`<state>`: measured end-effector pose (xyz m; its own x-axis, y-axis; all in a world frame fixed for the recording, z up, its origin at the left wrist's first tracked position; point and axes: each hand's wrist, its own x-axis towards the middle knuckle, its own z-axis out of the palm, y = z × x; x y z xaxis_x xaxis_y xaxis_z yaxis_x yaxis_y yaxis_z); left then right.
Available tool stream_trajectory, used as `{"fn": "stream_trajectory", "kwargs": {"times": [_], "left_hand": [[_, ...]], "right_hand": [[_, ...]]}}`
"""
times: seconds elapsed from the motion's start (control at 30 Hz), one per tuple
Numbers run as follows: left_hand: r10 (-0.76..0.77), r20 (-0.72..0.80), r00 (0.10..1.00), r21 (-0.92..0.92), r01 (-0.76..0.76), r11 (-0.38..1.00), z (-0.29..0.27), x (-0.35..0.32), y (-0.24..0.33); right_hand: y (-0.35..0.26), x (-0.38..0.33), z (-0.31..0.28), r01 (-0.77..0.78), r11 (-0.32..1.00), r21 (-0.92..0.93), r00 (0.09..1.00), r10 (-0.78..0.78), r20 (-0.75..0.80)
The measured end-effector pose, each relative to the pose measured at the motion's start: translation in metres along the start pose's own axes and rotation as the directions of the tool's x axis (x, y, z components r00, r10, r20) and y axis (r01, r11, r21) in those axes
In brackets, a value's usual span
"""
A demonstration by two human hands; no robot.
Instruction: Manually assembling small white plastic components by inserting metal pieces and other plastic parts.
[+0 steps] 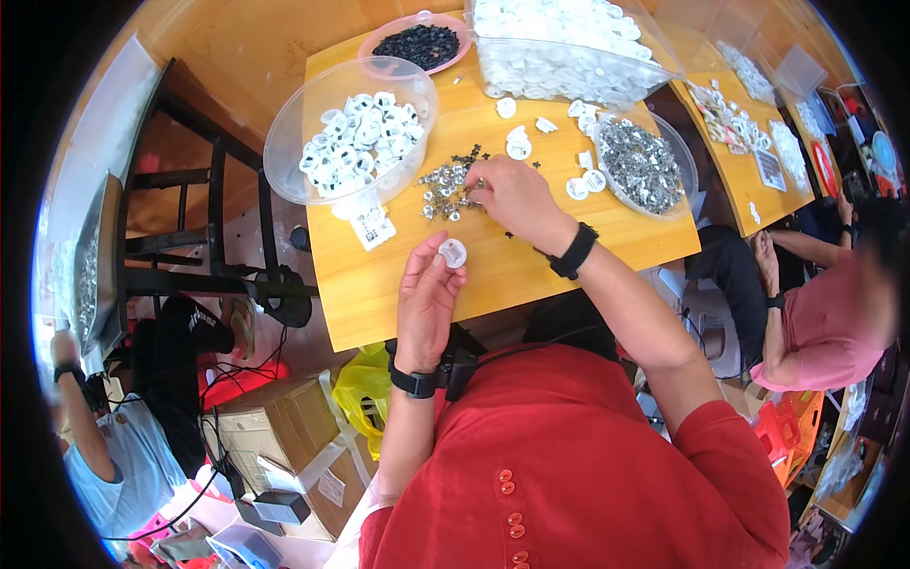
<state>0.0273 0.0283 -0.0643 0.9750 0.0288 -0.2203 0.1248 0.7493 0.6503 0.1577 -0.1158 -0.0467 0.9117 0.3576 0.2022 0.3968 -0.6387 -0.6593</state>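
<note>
My left hand [426, 308] pinches a small round white plastic part [453, 252] above the near side of the wooden table. My right hand [519, 199] reaches down at a loose pile of small metal pieces [442, 190], its fingertips closed among them; what they grip, if anything, is too small to make out. Small black pieces [466, 155] lie at the pile's far edge. Left of the pile stands a clear oval tub [284, 161] of white round parts with dark centres. To the right, a clear round tub [689, 175] holds many shiny metal pieces.
A large clear bin [502, 81] of white parts and a pink dish [464, 40] of black pieces stand at the back. Loose white parts [577, 189] lie near the metal tub. A black-framed chair [171, 177] is at left. Other people sit at both sides.
</note>
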Motion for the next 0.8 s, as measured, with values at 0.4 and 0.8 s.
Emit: {"fn": "stream_trajectory", "kwargs": {"times": [0.4,0.8], "left_hand": [[0.018,0.011,1.000,0.015,-0.018,1.000,0.000,-0.001,0.000],[-0.069,-0.009,0.998,0.048,0.069,0.996,0.020,0.006,0.006]], "right_hand": [[0.003,0.006,0.001,-0.032,0.982,0.186,0.998,0.020,0.068],[-0.020,-0.008,-0.024,-0.256,0.675,0.692,0.962,0.105,0.254]]}}
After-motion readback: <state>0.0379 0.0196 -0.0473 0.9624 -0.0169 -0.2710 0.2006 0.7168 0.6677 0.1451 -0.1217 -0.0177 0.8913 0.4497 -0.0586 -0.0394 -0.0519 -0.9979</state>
